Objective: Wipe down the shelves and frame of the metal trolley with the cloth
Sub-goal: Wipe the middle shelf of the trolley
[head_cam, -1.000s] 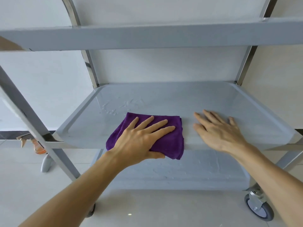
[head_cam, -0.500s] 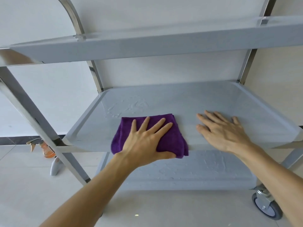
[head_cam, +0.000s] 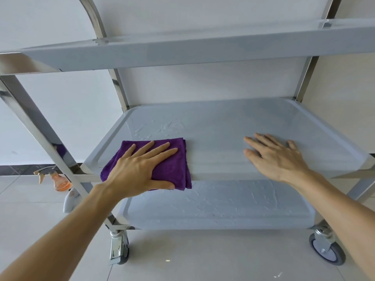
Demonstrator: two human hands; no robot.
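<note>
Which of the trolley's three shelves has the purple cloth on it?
The middle shelf: the purple cloth lies at its front left under the left hand; the others carry none.

Plain indoor room: tiled floor [head_cam: 203, 260], white wall [head_cam: 203, 86], steel trolley [head_cam: 223, 51].

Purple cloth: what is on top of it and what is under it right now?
The left hand lies flat on the purple cloth, fingers straight. Beneath is the middle shelf; the cloth hides the patch it covers.
</note>
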